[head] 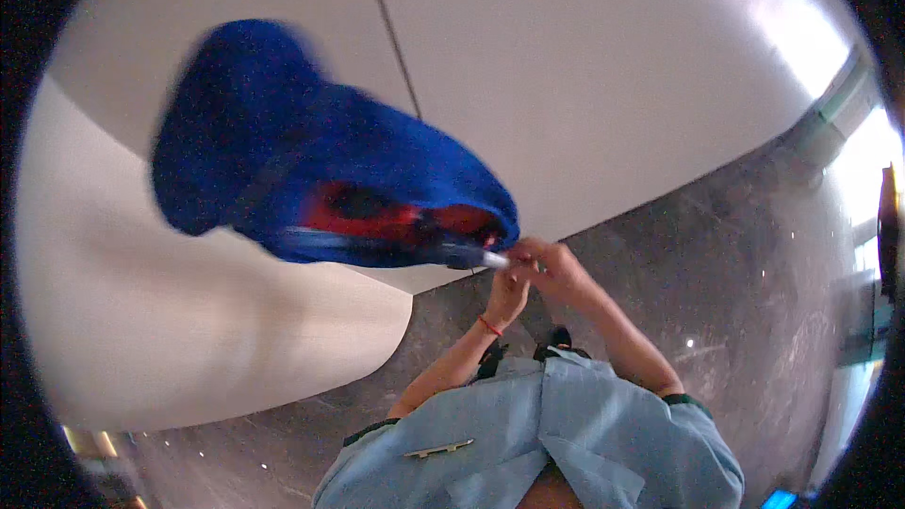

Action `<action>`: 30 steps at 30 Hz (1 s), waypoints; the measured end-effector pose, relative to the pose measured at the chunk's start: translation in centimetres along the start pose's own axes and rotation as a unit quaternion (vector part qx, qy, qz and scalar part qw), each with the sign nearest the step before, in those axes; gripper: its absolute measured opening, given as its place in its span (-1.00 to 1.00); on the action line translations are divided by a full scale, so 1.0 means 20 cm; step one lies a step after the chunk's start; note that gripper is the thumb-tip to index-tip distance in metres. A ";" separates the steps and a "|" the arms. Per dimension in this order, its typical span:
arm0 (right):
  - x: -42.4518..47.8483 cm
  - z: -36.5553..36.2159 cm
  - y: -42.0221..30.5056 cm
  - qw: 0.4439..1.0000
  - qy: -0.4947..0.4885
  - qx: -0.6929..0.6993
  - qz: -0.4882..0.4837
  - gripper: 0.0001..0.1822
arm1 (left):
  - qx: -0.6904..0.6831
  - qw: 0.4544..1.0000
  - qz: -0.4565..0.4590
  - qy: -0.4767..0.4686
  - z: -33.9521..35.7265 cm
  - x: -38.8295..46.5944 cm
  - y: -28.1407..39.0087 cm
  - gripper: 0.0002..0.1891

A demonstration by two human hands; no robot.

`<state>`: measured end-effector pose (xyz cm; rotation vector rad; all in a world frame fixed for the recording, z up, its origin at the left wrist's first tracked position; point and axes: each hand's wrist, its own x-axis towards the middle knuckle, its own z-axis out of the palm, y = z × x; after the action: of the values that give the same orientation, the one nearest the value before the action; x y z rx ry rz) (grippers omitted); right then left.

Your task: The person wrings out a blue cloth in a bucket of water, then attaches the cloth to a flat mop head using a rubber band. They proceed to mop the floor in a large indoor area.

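Note:
Both my hands are close together in front of me, below a blue cloth head (339,134) on a pole, perhaps a mop or duster, raised towards the pale wall. Red and black parts show within the blue cloth, which is blurred. My left hand (510,290), with a red cord at the wrist, touches the pale end of the handle (495,259). Beside it, my right hand (541,258) has its fingers bent at the same end. The fingers overlap, so their exact hold is hidden.
Pale wall panels (601,85) with a dark seam curve across the top and left. A grey stone-like floor (728,283) lies around my feet. Bright windows and blurred furniture stand at the far right. A small lit blue screen (780,500) is at the bottom right.

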<state>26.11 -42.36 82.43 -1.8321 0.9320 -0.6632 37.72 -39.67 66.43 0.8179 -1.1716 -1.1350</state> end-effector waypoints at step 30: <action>-0.29 -0.03 0.30 0.990 0.044 0.128 -0.033 -0.84 | -0.368 0.868 -0.067 -0.328 0.30 0.34 0.60 -0.81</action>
<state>20.52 -39.39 76.87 -1.6202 0.8051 -0.8685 34.75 -42.63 80.82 -0.1095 -1.0740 -1.8963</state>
